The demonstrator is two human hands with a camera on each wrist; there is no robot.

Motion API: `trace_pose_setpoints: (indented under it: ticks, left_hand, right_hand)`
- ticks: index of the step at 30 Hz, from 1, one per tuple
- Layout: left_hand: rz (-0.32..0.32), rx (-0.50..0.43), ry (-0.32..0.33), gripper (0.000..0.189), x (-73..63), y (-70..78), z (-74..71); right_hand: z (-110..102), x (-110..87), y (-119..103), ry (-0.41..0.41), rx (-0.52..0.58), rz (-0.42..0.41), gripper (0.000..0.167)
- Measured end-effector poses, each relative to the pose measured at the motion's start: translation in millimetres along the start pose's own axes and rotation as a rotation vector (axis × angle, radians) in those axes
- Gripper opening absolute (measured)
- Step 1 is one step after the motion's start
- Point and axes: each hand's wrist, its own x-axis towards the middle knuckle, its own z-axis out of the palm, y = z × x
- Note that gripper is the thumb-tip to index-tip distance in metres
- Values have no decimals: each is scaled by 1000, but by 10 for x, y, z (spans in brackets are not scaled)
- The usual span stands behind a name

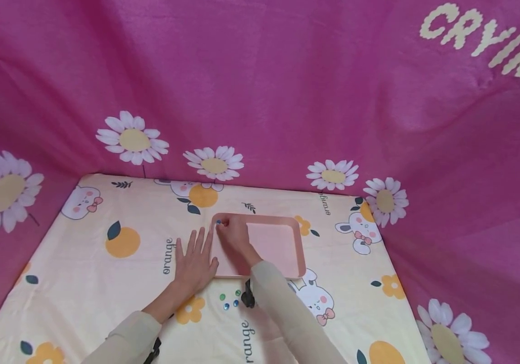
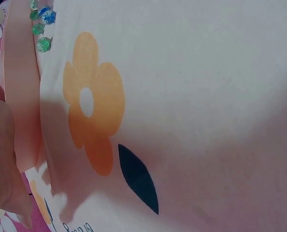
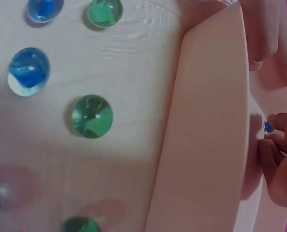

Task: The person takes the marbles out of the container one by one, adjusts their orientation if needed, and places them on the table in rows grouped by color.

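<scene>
A shallow pink tray lies on the patterned cloth. Over its far left corner, my right hand pinches a small blue glass marble between thumb and fingertips, low inside the tray. My left hand lies with fingers straight and spread along the tray's left edge, its thumb by the near left corner. On the cloth before the tray sit several loose marbles, among them a green marble and a blue marble. In the left wrist view only part of the left hand shows, beside the tray wall.
The cloth is printed with oranges, flowers and rabbits. A magenta curtain with daisies rises behind it and at both sides. A dark wrist device hangs under the right sleeve, close to the loose marbles.
</scene>
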Motion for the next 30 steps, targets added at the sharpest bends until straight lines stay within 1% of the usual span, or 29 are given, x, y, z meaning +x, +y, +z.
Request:
trace_pose_setpoints:
  ticks: [8,13,19,22,26,30]
  left_hand:
    - [9,-15,-5,77,14,5,-11]
    - [6,-7,-15,77,13,4,-15]
    - [6,0,-17,77,21,-1,-3]
    - [9,2,-10,77,18,2,7]
    - [5,12,-5,77,8,5,14]
    - [0,18,3,77,1,-4,21]
  right_hand:
    - [49,50,-45,32,-100,79,13]
    - [81,67,-50,66,-140,82,13]
    - [110,82,-46,83,-111,86,11]
    - [126,83,-46,87,-123,87,11]
    - [135,68,-43,101,-166,91,12]
    - [97,34,-33,92,-127,82,13]
